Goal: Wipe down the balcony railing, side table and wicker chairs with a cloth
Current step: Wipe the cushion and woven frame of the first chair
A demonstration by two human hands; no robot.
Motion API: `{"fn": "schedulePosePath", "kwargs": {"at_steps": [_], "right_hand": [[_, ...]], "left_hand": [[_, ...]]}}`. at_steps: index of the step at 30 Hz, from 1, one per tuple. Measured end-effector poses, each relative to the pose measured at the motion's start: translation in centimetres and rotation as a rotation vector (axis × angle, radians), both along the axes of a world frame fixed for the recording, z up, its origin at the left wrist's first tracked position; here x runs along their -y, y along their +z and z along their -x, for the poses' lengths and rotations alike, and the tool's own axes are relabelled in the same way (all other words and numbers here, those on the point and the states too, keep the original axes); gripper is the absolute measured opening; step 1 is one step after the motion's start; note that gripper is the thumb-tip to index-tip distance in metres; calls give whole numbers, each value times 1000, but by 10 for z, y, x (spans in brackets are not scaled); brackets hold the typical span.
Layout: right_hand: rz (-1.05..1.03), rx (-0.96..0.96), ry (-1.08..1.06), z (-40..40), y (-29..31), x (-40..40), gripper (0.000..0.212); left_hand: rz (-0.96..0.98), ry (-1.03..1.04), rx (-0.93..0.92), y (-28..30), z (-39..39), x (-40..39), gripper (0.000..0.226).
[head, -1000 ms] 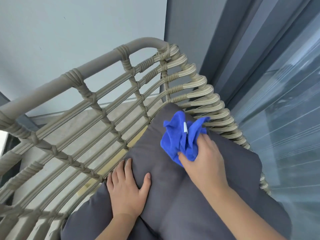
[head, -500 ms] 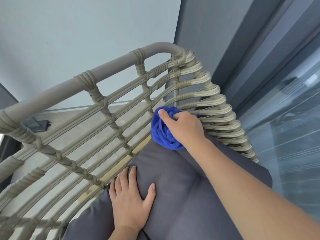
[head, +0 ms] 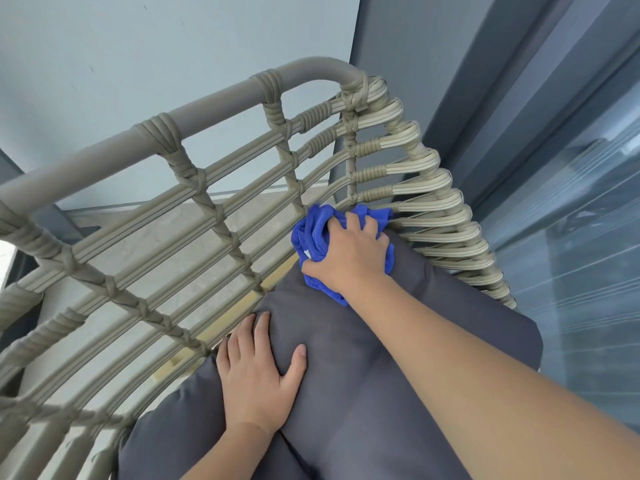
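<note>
A beige wicker chair with an open woven back and side fills the view. On its seat lies a dark grey cushion. My right hand grips a bunched blue cloth and holds it against the lower woven strands at the cushion's far corner. My left hand rests flat on the cushion's left edge, fingers straight and spread, close to the woven side.
A pale wall stands behind the chair. Stone floor tiles show through the weave. A grey door frame and a glass pane run along the right, close to the chair's curved edge.
My right hand carried the cloth from above the cushion forward to the woven strands at the far corner, then slid it slightly right. My left hand stayed pressed on the cushion.
</note>
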State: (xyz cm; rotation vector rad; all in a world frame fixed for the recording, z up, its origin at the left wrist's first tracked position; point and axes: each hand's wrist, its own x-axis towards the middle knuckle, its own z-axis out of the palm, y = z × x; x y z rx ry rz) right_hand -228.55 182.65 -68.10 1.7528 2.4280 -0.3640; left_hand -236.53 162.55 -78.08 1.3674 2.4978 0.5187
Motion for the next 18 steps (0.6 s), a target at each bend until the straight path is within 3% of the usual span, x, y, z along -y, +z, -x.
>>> {"fn": "schedulePosePath", "kwargs": {"at_steps": [10, 15, 18], "right_hand": [[-90, -142, -20, -31, -1, 10, 46], [-65, -163, -110, -73, 0, 17, 45], [-58, -178, -194, -117, -5, 27, 43]], "left_hand": [[35, 1, 6, 11, -1, -2, 87], [60, -31, -64, 29, 3, -1, 90], [-8, -183, -168, 41, -2, -5, 77]]}}
